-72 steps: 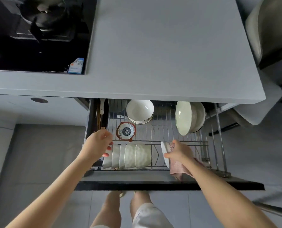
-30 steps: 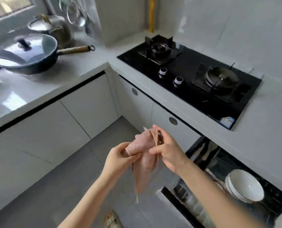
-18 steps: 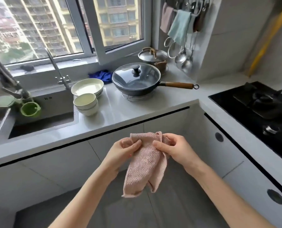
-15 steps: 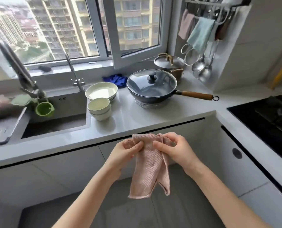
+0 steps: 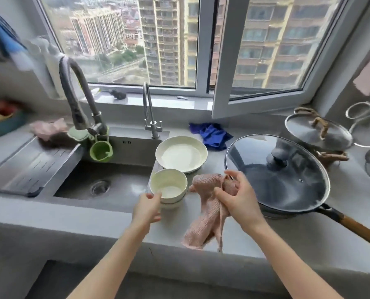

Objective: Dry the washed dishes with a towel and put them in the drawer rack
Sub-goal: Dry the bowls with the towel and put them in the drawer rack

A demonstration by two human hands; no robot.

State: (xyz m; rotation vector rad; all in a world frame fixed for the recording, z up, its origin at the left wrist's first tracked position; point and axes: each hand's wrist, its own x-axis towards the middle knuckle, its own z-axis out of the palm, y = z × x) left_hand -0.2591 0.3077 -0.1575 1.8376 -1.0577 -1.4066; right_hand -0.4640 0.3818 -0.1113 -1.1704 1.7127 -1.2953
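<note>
A small pale bowl (image 5: 168, 187) sits on top of another bowl (image 5: 175, 204) on the grey tabletop (image 5: 201, 236), right at the sink's right edge. We see the left hand (image 5: 146, 210) at its near rim, thumb on the lip and fingers curled below, pinching it. Just to the right, the right hand (image 5: 238, 199) is clamped on a pink towel (image 5: 203, 214). Its fingers bunch the upper part, and the rest hangs down toward the tabletop's front edge. The bunched end lies just beside the small bowl, and we cannot tell whether they touch.

Directly behind the two bowls stands a stack of wide shallow dishes (image 5: 181, 155). To the left is the sink (image 5: 115, 184), with a ribbed draining board (image 5: 28, 167) laid over its left end. A tall bent faucet (image 5: 76, 93) rises behind it, with a green cup (image 5: 101, 150) beside its base and a slimmer tap (image 5: 149, 113) further along.

Right of the hands we find a dark wok under a glass lid (image 5: 277, 171), its wooden handle (image 5: 361, 231) pointing to the lower right. A blue cloth (image 5: 212, 134) lies crumpled behind the dishes, below the window (image 5: 201, 39). A steel pot lid (image 5: 317, 131) sits further right.
</note>
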